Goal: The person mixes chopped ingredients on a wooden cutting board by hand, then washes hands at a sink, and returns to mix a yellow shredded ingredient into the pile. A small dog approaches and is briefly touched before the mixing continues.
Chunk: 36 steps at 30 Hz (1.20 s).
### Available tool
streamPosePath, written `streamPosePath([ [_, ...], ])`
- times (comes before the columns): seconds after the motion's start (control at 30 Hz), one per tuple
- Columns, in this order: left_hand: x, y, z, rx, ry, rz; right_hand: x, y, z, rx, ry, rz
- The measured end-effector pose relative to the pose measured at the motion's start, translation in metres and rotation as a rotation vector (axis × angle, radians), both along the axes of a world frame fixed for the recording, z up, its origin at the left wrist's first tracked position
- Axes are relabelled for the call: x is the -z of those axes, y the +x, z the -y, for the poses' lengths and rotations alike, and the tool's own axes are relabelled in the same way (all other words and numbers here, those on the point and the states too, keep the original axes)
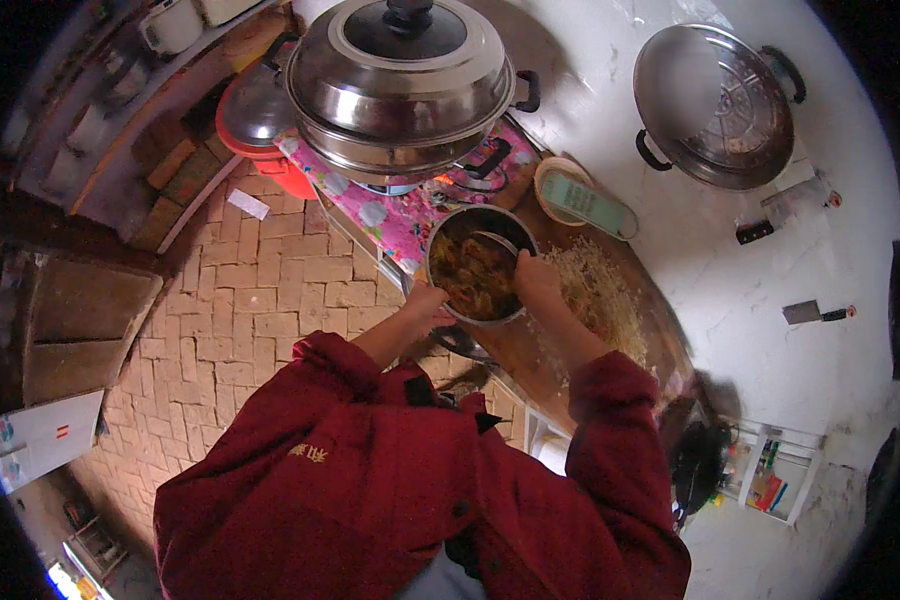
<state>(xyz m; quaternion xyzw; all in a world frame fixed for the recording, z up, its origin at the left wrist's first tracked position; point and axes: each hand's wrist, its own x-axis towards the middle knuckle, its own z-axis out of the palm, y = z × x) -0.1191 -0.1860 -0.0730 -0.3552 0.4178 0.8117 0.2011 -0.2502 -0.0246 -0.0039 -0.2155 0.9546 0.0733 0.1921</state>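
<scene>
A round metal pot (469,274) holds a brownish-green food mixture with orange shreds, and it is tilted a little towards me. My left hand (426,304) grips its lower left rim. My right hand (534,277) is at the right rim, closed around the handle of a metal spoon or ladle (497,240) whose curved part reaches into the pot; how the fingers lie is partly hidden. Beside the right forearm, pale shredded food (596,289) lies spread on a wooden board (525,360).
A large lidded steel steamer (401,90) stands on a pink patterned cloth (367,210). Behind the board are a round basket (551,176) and a green grater-like tool (589,202). A red bucket (289,176) stands at the left. Two cleavers (802,311) (784,206) and a pan (757,120) hang on the wall.
</scene>
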Motion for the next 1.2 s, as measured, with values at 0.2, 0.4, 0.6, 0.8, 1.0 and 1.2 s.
streamPosePath([
  [0.2,0.004,-0.002,-0.011,-0.061,0.037,0.008,0.015,0.02,-0.008,0.061,-0.1,0.041],
  [0.4,0.02,-0.002,-0.021,-0.159,-0.072,0.033,0.024,0.043,0.006,0.089,-0.263,0.054],
  [0.6,0.008,-0.008,-0.014,-0.087,-0.085,0.014,0.013,0.067,0.007,-0.068,-0.298,0.121],
  [0.8,-0.002,-0.006,-0.012,-0.037,-0.13,-0.078,0.034,0.082,0.009,-0.074,-0.234,0.064],
  [1.0,0.007,-0.001,-0.013,-0.067,-0.118,-0.033,0.043,0.091,0.012,-0.108,-0.227,0.024],
  [1.2,-0.008,0.002,-0.002,0.019,-0.044,-0.015,0.04,0.087,0.01,-0.134,-0.154,-0.012],
])
